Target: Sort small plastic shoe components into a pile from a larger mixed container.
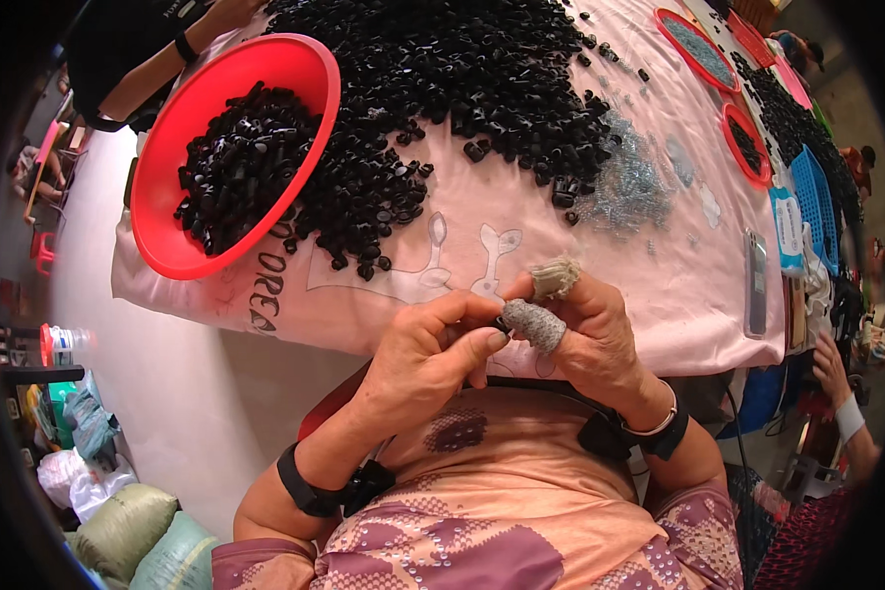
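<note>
My left hand [425,359] and my right hand [592,339] meet at the table's near edge, fingertips almost touching. Between them is a small black plastic piece [502,324], mostly hidden by the fingers. The left thumb and forefinger pinch it. Two digits of the right hand wear fabric covers, one speckled grey [534,325] and one beige [555,279], and close on the piece from the other side. Beyond the hands spreads a large heap of similar small black plastic pieces [442,88] on the pink cloth [580,295].
At the left, a tilted red basin [157,211] holds more black pieces. Small clear parts [634,187] lie scattered right of the heap. A phone [755,285], a blue basket [814,211] and smaller red basins [747,162] line the right side. Other people's arms [152,84] reach in.
</note>
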Demonstrator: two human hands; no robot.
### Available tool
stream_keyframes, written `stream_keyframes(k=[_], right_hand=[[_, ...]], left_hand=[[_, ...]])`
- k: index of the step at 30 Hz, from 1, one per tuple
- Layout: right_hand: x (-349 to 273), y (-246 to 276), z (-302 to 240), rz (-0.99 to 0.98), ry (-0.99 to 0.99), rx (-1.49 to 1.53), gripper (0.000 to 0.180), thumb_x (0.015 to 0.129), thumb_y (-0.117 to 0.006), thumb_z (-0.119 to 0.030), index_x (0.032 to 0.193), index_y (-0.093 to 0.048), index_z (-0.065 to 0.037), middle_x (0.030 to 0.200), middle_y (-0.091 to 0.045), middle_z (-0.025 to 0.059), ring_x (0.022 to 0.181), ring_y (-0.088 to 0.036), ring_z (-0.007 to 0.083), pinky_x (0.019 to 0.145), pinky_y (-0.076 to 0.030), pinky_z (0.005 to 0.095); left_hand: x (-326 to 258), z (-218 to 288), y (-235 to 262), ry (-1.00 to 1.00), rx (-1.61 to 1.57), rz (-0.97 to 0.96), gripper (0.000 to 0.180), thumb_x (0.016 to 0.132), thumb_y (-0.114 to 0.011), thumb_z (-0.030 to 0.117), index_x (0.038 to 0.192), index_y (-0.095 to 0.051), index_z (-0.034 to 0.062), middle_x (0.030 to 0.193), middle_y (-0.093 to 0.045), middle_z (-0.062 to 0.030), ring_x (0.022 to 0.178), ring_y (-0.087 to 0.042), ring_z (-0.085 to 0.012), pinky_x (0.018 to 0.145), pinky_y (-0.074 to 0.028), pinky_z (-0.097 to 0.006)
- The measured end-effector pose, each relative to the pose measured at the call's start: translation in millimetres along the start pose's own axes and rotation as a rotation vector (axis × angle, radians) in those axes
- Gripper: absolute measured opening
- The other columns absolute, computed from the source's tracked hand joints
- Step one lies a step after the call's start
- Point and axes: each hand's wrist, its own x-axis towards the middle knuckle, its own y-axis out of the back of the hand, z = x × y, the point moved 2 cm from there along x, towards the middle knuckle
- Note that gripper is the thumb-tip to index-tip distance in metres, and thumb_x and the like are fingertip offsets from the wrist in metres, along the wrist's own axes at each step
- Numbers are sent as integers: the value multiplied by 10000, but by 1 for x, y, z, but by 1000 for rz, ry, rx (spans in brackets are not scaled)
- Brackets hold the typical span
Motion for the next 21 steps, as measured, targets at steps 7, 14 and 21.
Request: stream_keyframes(k=[7,14,21], right_hand=[[-5,8,-2,45,222,-459,206,836,-681,34,1034,-672,-25,892,-659,71,852,-637,149,721,-506,272],[-7,10,-2,20,392,-600,315,759,-647,92,1041,-676,-46,907,-660,124,839,-644,269,707,-520,328],[-10,8,3,-15,437,-676,329,784,-632,50,1099,-631,-44,915,-609,144,815,-613,335,698,-506,389]], left_hand=[[0,-1,0,23,-15,29,186,948,-620,123,1096,-644,13,769,-599,28,600,-541,-21,513,-401,-166],[3,1,0,14,34,71,157,936,-616,102,1058,-656,12,734,-593,36,589,-538,-29,501,-407,-177],[1,-4,0,-26,25,76,132,928,-601,65,1035,-664,19,768,-616,23,598,-547,-29,494,-403,-166]])
